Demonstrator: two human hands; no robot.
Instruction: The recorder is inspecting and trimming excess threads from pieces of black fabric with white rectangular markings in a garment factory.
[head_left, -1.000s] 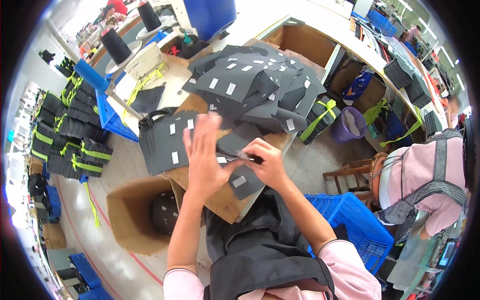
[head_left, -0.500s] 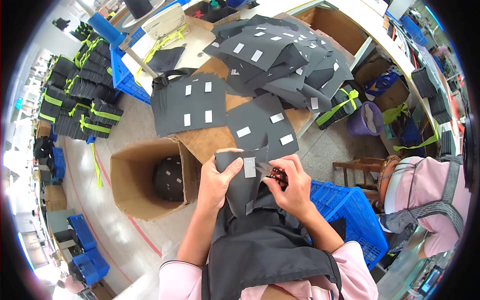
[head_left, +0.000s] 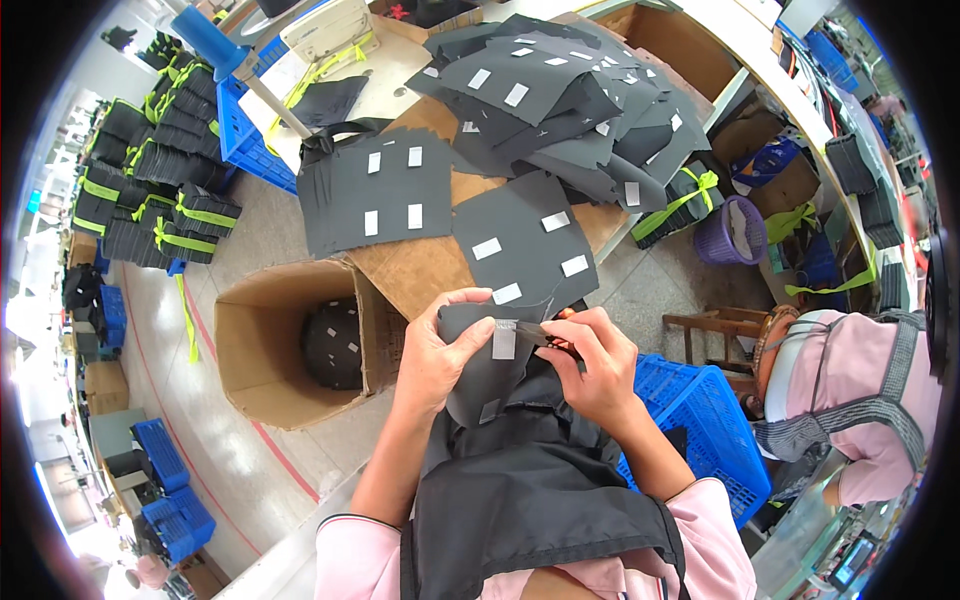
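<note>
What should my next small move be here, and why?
Perhaps a light squeeze of the snips beside the white label's upper end: your right hand holds their tips near there, while your left hand pinches the dark panel next to that label, seemingly steadying it.

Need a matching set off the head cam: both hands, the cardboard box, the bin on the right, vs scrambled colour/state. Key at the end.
Column 1
1. Left hand
2. Right hand
3. Cardboard box
4. Bin

Column 2
A. Purple, with something pale in it
B. Holds a small cutting tool, its blades close to a white label
C. Brown, open, with labelled dark material inside
D. Grips a dark sheet, thumb on top

Pairs: 1-D, 2-B, 3-C, 4-A
</note>
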